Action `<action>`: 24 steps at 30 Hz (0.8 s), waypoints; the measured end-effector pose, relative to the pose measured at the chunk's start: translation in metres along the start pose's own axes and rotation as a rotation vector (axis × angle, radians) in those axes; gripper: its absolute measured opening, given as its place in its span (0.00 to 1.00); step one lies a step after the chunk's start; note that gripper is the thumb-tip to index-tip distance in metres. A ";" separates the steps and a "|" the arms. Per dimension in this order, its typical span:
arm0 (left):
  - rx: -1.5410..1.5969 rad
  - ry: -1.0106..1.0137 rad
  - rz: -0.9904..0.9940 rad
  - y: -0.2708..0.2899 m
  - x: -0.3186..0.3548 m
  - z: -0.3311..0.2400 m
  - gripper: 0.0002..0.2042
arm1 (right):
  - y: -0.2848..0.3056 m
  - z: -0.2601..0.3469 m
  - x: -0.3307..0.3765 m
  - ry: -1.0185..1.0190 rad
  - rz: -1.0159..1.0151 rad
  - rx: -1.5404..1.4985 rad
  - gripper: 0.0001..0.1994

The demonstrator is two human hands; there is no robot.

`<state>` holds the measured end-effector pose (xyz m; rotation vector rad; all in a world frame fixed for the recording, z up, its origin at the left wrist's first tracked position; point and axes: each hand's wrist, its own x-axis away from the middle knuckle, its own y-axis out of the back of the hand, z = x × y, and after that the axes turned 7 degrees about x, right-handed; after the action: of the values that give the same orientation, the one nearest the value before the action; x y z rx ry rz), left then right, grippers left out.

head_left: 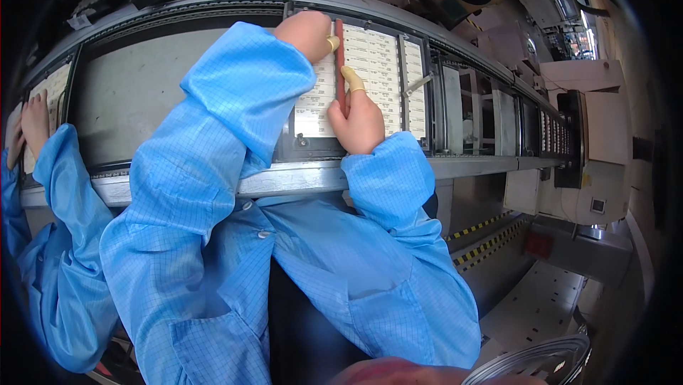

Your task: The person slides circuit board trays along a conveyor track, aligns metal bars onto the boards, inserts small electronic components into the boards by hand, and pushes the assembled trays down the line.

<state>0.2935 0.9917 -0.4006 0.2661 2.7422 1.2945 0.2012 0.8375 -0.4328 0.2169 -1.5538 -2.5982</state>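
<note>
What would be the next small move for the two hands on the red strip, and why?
Probably press the red strip flat along its length. The left hand pinches its far end, the right hand holds its near end, and it lies straight between two columns of the white panel in the dark tray.
</note>
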 end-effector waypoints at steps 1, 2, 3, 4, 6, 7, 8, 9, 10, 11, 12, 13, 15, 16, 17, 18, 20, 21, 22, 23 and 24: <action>0.028 -0.019 0.022 -0.002 0.001 -0.006 0.12 | 0.001 -0.001 -0.001 -0.005 -0.007 -0.003 0.28; 0.062 -0.061 0.040 -0.006 0.001 -0.007 0.11 | 0.001 -0.001 -0.001 0.005 -0.001 -0.003 0.28; 0.058 -0.070 0.046 -0.008 0.001 -0.008 0.11 | 0.001 -0.001 -0.001 0.015 0.006 -0.002 0.29; 0.074 -0.115 0.034 -0.011 0.002 -0.009 0.11 | 0.003 -0.001 -0.002 -0.011 0.031 0.004 0.29; 0.104 -0.125 0.069 -0.009 0.004 -0.013 0.10 | 0.003 -0.002 -0.002 -0.009 0.016 0.004 0.29; 0.101 -0.132 0.074 -0.011 0.004 -0.013 0.10 | 0.003 -0.003 -0.002 0.000 0.006 0.008 0.29; 0.128 -0.139 0.061 -0.014 0.005 -0.011 0.10 | 0.004 -0.002 -0.001 -0.003 0.003 0.006 0.29; 0.156 -0.146 0.048 -0.017 0.005 -0.010 0.10 | 0.005 -0.002 -0.001 -0.015 0.019 -0.002 0.28; 0.156 -0.148 0.049 -0.021 0.006 -0.010 0.10 | 0.005 -0.001 -0.001 -0.027 0.035 -0.009 0.28; 0.130 -0.158 0.063 -0.023 0.007 -0.011 0.11 | 0.004 -0.001 -0.001 -0.026 0.034 -0.010 0.28; 0.105 -0.167 0.076 -0.025 0.008 -0.012 0.11 | 0.003 -0.002 0.000 -0.042 0.039 -0.001 0.28; 0.104 -0.164 0.074 -0.025 0.010 -0.011 0.11 | 0.001 -0.003 0.001 -0.057 0.045 0.007 0.28; 0.112 -0.128 0.101 -0.020 0.012 -0.015 0.12 | 0.001 -0.004 0.002 -0.056 0.036 -0.007 0.27; 0.108 -0.128 0.105 -0.015 0.015 -0.016 0.12 | 0.001 -0.005 0.003 -0.051 0.035 -0.019 0.27; 0.111 -0.151 0.101 -0.007 0.019 -0.016 0.12 | 0.001 -0.005 0.003 -0.057 0.032 -0.023 0.27; 0.126 -0.186 0.093 0.001 0.024 -0.014 0.12 | 0.003 -0.004 0.005 -0.052 0.032 -0.069 0.27; 0.131 -0.198 -0.055 0.015 0.035 0.008 0.11 | 0.005 -0.002 0.009 -0.052 0.033 -0.118 0.27; 0.170 -0.183 -0.092 0.023 0.039 0.014 0.11 | 0.005 -0.002 0.012 0.040 -0.151 -0.084 0.28; 0.208 -0.162 -0.129 0.032 0.044 0.027 0.10 | 0.003 0.002 0.017 0.135 -0.328 -0.046 0.30; 0.221 -0.100 -0.166 0.036 0.048 0.052 0.09 | 0.008 0.016 0.022 0.127 -0.253 -0.039 0.32; 0.231 -0.037 -0.205 0.043 0.053 0.078 0.08 | 0.008 0.032 0.027 0.162 -0.238 0.031 0.31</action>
<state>0.2595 1.0881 -0.4180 0.0228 2.7984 0.9159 0.1689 0.8568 -0.4125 0.6351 -1.5995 -2.6492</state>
